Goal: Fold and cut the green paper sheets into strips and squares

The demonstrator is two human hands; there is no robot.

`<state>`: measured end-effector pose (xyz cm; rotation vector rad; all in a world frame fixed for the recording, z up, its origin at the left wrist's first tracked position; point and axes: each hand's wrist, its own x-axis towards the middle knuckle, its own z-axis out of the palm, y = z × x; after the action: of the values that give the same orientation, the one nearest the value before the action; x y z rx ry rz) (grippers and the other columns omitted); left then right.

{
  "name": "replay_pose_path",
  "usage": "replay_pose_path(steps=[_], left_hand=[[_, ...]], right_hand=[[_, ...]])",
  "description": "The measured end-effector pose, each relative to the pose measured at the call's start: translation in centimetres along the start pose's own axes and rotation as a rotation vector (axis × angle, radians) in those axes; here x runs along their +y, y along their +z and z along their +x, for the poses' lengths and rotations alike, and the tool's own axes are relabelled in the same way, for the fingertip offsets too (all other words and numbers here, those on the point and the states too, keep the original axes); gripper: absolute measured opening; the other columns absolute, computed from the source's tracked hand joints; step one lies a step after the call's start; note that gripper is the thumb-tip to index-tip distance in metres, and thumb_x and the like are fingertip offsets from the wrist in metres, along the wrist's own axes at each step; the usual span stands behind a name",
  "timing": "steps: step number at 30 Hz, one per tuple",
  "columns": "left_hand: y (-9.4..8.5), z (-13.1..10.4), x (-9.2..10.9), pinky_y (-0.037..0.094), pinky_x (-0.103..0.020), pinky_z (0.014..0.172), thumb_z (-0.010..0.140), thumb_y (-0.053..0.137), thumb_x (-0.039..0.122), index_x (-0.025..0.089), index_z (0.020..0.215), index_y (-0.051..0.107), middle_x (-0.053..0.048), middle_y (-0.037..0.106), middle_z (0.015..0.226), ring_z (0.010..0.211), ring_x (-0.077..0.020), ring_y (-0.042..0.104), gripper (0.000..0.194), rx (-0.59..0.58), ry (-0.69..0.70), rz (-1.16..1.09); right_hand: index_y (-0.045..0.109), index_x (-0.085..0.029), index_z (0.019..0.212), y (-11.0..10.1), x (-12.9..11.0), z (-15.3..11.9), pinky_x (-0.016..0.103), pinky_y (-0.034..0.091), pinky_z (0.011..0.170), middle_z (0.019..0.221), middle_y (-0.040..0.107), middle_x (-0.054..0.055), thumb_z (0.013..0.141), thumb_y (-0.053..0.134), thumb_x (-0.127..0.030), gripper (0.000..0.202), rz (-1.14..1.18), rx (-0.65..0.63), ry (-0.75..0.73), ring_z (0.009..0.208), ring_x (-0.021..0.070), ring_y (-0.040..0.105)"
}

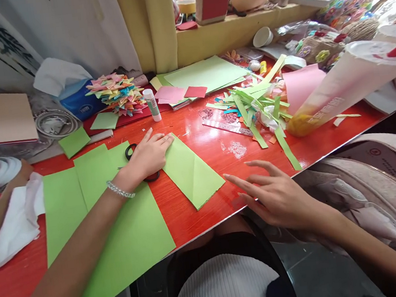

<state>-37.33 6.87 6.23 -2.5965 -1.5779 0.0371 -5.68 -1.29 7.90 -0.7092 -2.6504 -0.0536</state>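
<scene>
A folded piece of green paper (195, 173) lies at a slant on the red table, with a crease across it. My left hand (150, 155) rests flat, its fingertips on the paper's upper left edge. Partly under that hand are black-handled scissors (130, 151); their blades are mostly hidden. Larger green sheets (124, 254) spread beneath my left forearm. My right hand (275, 189) hovers by the table's front edge, fingers apart and holding nothing, just right of the folded paper's lower corner.
A glue stick (152, 105) stands behind my left hand. Green paper scraps (250, 106) are heaped at the right, beside a tilted plastic drink cup (349, 84). Colourful folded paper pieces (117, 95) are piled at the back. An open bag (372, 185) sits below the right edge.
</scene>
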Motion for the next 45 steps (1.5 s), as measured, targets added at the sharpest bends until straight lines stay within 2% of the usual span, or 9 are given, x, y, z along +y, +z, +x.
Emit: replay_pose_path(steps=[3,7,13,21,28,33,37,40,45], left_hand=[[-0.5,0.0,-0.2,0.015,-0.043,0.119,0.086,0.026,0.012,0.006,0.145,0.033,-0.014,0.041,0.148,0.137,-0.0209,0.036,0.059,-0.072,-0.024,-0.091],[-1.4,-0.2,-0.8,0.015,-0.039,0.119,0.094,0.023,0.023,0.001,0.148,0.021,-0.017,0.023,0.156,0.145,-0.023,0.019,0.059,-0.054,-0.101,-0.156],[-2.8,-0.6,-1.4,0.007,-0.047,0.118,0.096,0.021,0.032,0.007,0.149,0.019,-0.013,0.025,0.156,0.145,-0.0221,0.019,0.059,-0.157,-0.149,-0.224],[-3.6,-1.0,-2.1,0.007,-0.048,0.118,0.096,0.022,0.035,0.015,0.149,0.023,-0.007,0.027,0.156,0.145,-0.0231,0.02,0.057,-0.188,-0.153,-0.253],[-4.7,-1.4,-2.0,0.018,-0.043,0.116,0.096,0.025,0.043,0.016,0.149,0.026,-0.006,0.03,0.154,0.143,-0.0243,0.023,0.06,-0.267,-0.199,-0.295],[-4.7,-1.8,-2.4,0.024,-0.039,0.114,0.095,0.026,0.048,0.019,0.149,0.027,-0.006,0.032,0.154,0.141,-0.0249,0.03,0.061,-0.286,-0.178,-0.283],[-4.6,-2.0,-2.6,0.03,-0.038,0.112,0.095,0.028,0.049,0.021,0.147,0.032,-0.004,0.036,0.152,0.139,-0.0246,0.033,0.059,-0.274,-0.166,-0.263],[-5.2,-2.1,-2.5,0.032,-0.039,0.111,0.095,0.028,0.049,0.021,0.145,0.036,-0.004,0.04,0.149,0.137,-0.0243,0.036,0.057,-0.248,-0.154,-0.274],[-6.7,-2.2,-1.9,0.033,-0.04,0.11,0.095,0.029,0.048,0.023,0.138,0.045,-0.002,0.046,0.145,0.133,-0.0233,0.042,0.052,-0.065,-0.106,-0.321]], right_hand=[[0.052,-0.013,0.132,1.1,-0.7,2.0,0.044,0.046,0.101,0.092,0.074,0.006,0.093,0.05,-0.024,0.04,0.027,0.107,0.068,0.084,0.0184,0.068],[0.056,0.0,0.126,4.0,-3.2,4.6,0.043,0.048,0.101,0.125,0.062,0.02,0.084,0.061,-0.049,0.065,0.055,0.036,0.097,0.117,0.0314,0.058],[0.063,0.0,0.116,5.4,-4.8,5.2,0.038,0.055,0.092,0.12,0.065,0.021,0.086,0.058,-0.035,0.047,0.046,0.037,0.145,0.113,0.0297,0.062],[0.068,-0.005,0.103,5.2,-4.1,4.3,0.028,0.059,0.081,0.106,0.072,0.014,0.09,0.045,-0.006,0.026,-0.067,0.073,-0.048,0.102,0.0232,0.068],[0.064,-0.006,0.112,4.7,-4.0,4.5,0.041,0.058,0.085,0.117,0.066,0.02,0.088,0.058,-0.042,0.044,-0.025,-0.027,0.152,0.108,0.0304,0.063],[0.067,-0.004,0.107,5.4,-4.5,3.9,0.033,0.059,0.08,0.108,0.07,0.018,0.091,0.053,-0.018,0.025,-0.149,0.118,0.15,0.099,0.0265,0.068],[0.064,-0.003,0.11,4.7,-4.0,3.3,0.032,0.059,0.074,0.112,0.068,0.022,0.085,0.052,-0.008,0.027,-0.107,-0.014,-0.006,0.107,0.0291,0.065],[0.064,-0.01,0.1,3.9,-3.1,3.4,0.025,0.054,0.06,0.099,0.072,0.014,0.086,0.047,-0.005,0.023,-0.024,-0.028,0.088,0.088,0.0213,0.07],[0.055,-0.018,0.069,4.1,-1.7,4.1,0.024,0.032,0.044,0.058,0.064,0.001,0.089,0.046,-0.01,0.024,-0.136,0.188,0.276,0.047,0.0117,0.055]])
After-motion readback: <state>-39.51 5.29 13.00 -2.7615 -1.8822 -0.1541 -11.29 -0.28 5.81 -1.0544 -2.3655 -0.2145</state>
